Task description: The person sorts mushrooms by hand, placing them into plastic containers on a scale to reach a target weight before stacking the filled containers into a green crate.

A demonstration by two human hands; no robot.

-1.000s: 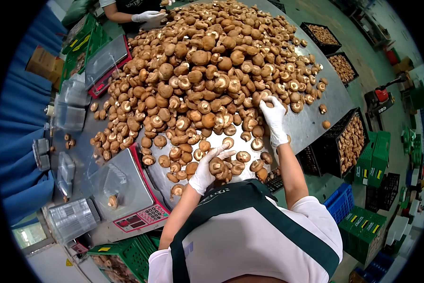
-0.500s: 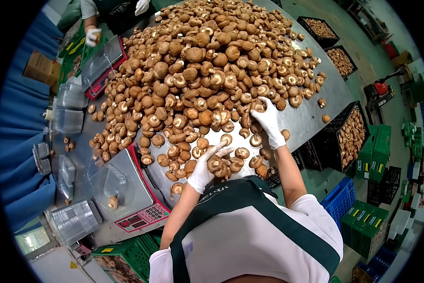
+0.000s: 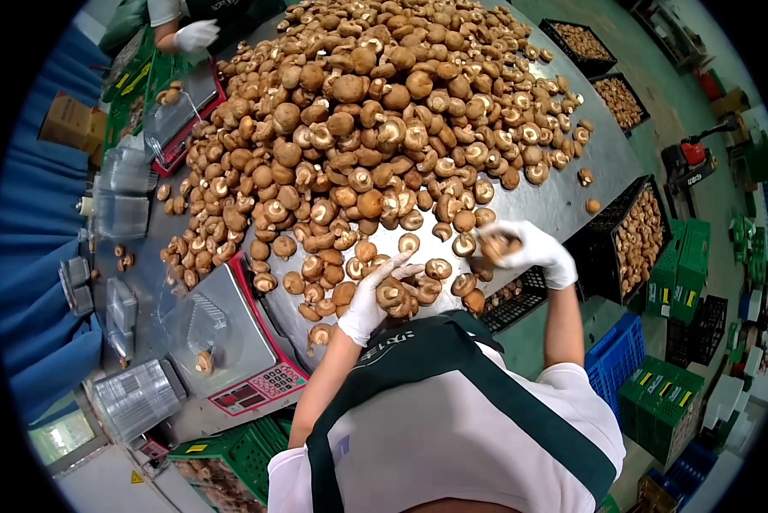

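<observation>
A large heap of brown shiitake mushrooms (image 3: 350, 120) covers the metal table. My left hand (image 3: 368, 303), in a white glove, curls around several shiitake mushrooms (image 3: 394, 296) near the table's front edge. Loose mushrooms (image 3: 320, 267) lie just beyond and to the left of it. My right hand (image 3: 538, 253), also gloved, is at the table's right edge, its fingers closed on a shiitake mushroom (image 3: 498, 246). Motion blurs that mushroom somewhat. Below it, a few mushrooms (image 3: 467, 288) rest at the table's edge.
A red-rimmed scale (image 3: 260, 376) carries a clear plastic tray (image 3: 197, 329) with one mushroom inside. Stacked clear trays (image 3: 136, 400) stand left. Black crates (image 3: 627, 244) of mushrooms are on the right. Across the table, a co-worker's gloved hand (image 3: 197, 36) is near another scale (image 3: 179, 120).
My right hand has pulled back from the heap toward the right table edge, bringing a mushroom along. The left hand stays nearly still. A co-worker's hand has moved, and mushrooms now sit on the far scale.
</observation>
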